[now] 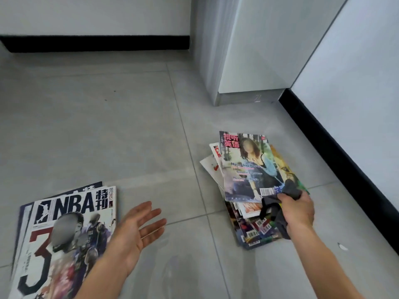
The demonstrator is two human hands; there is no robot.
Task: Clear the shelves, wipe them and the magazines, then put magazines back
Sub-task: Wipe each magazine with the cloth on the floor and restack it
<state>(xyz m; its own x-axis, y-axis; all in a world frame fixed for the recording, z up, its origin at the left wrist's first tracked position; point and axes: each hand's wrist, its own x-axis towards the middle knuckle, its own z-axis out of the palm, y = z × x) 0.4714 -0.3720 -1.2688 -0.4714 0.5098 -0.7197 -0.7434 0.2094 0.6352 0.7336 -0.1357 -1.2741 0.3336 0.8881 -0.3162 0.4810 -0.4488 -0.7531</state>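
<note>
On the floor: two lots of magazines lie on the grey tiles (151,126), well apart; I can't see the shelves from here.
Right pile: a loose, fanned heap (254,225) near the black skirting (336,152), with an English-learning magazine (244,169) on top.
My right hand: it (299,210) clutches a dark grey cloth (278,203) and pinches the near corner of that top magazine.
My left hand: it (131,231) is spread palm up, holding nothing, just beside the NBA magazine (71,231).
Left pile: the NBA issue sits on at least one other copy (23,212).
Step in hand: I judge I'm in the wiping stage, taking copies from the right heap one at a time.
Next move: bring the top magazine to my free left hand so it is supported, then wipe the cover with the cloth.
After that: it probably goes on the NBA pile, if that is the wiped lot.
</note>
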